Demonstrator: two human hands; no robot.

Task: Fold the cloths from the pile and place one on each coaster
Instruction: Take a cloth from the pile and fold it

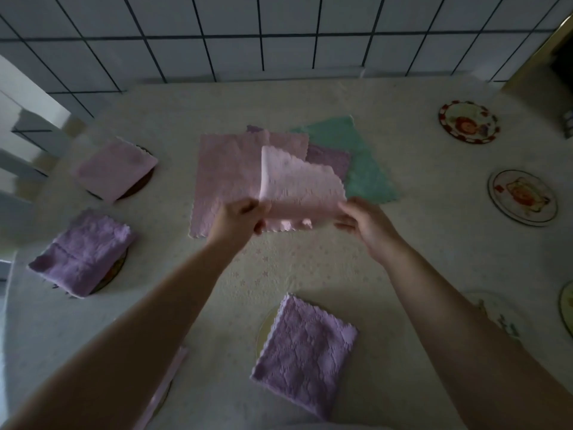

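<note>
A pile lies mid-table: a pink cloth (226, 169) on top, a purple cloth (328, 161) and a green cloth (356, 156) beneath. My left hand (237, 220) and my right hand (362, 225) pinch the near edge of the pink cloth's lifted right half (297, 187). Folded cloths cover coasters: a pink one (114, 169) at far left, a purple one (82, 252) at left, a purple one (305, 352) near me. Three coasters at right show no cloth: (468, 122), (522, 197), and one at the frame edge (566, 305).
A pale patterned tablecloth (310, 268) covers the table, which meets a white tiled wall (279, 35) at the back. Another pink cloth (167, 380) peeks from under my left forearm. A white chair (28, 144) stands at left.
</note>
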